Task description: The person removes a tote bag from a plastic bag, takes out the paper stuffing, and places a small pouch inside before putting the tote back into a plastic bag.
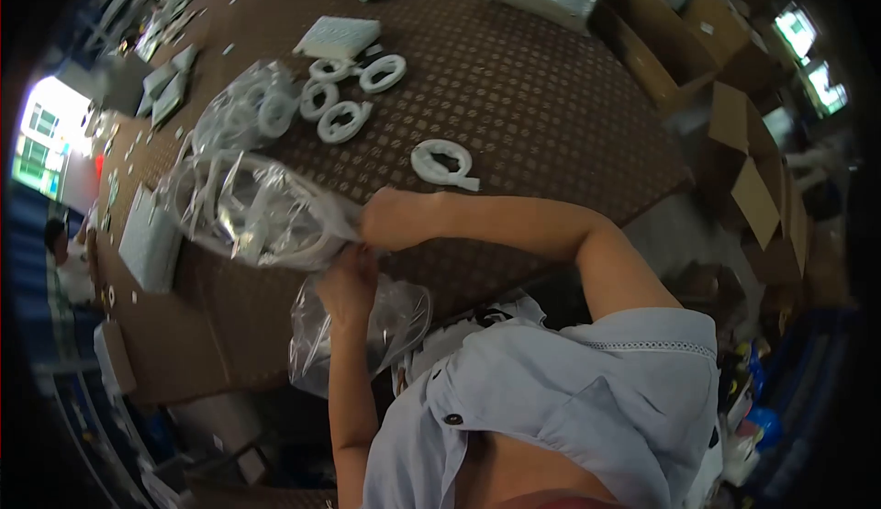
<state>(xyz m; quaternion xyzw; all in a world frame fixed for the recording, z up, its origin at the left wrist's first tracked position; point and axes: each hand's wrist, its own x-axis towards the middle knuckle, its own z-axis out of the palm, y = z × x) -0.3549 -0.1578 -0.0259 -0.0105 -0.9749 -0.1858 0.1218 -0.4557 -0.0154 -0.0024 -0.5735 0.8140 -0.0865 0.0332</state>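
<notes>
A large clear plastic bag (262,211) lies on the brown patterned table with pale looped shapes showing through its film. My right hand (396,219) is closed on the gathered end of this bag, the forearm reaching across from the right. Just below it, my left hand (349,281) is also closed on the same gathered plastic, and the two hands nearly meet. Their fingertips are partly hidden by the hands themselves. Another stretch of clear plastic (402,321) hangs below my left hand at the table edge. One white coil (442,162) lies beyond my right wrist.
Several white coils (344,123) and another filled clear bag (243,110) lie farther back on the table (541,96). White packets (340,37) sit behind them, and a white box (151,238) stands left. Open cardboard boxes (752,188) stand at right. A person (73,261) is at far left.
</notes>
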